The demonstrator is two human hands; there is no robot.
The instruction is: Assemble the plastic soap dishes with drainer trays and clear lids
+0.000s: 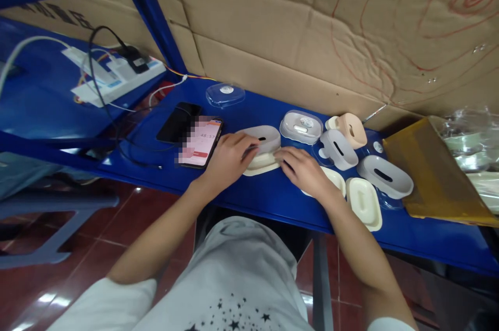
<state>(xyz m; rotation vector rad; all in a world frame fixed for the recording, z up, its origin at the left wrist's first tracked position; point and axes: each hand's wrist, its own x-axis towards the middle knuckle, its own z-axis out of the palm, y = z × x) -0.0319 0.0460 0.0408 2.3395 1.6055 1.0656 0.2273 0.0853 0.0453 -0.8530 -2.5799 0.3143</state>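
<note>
A light grey oval plastic cover with a dark slot (267, 135) lies on the blue table, just behind a cream plastic base (262, 166). My left hand (231, 157) curls over the left side of both pieces, its fingertips at the cover's front edge. From the other side, my right hand (303, 167) bends its fingers onto the right end of the cream base. Parts of both pieces are hidden behind the fingers. Close to my right wrist lie a second cream piece (337, 180) and a cream tray (364, 202).
Right of my hands are a clear-packed grey case (301, 127), more grey slotted covers (340, 149) (385, 176), a peach one (352, 130) and a cardboard box (432, 175). Leftward lie a lit phone (206, 141), a dark phone (177, 122), cables and a power strip (120, 84). Cardboard stands behind.
</note>
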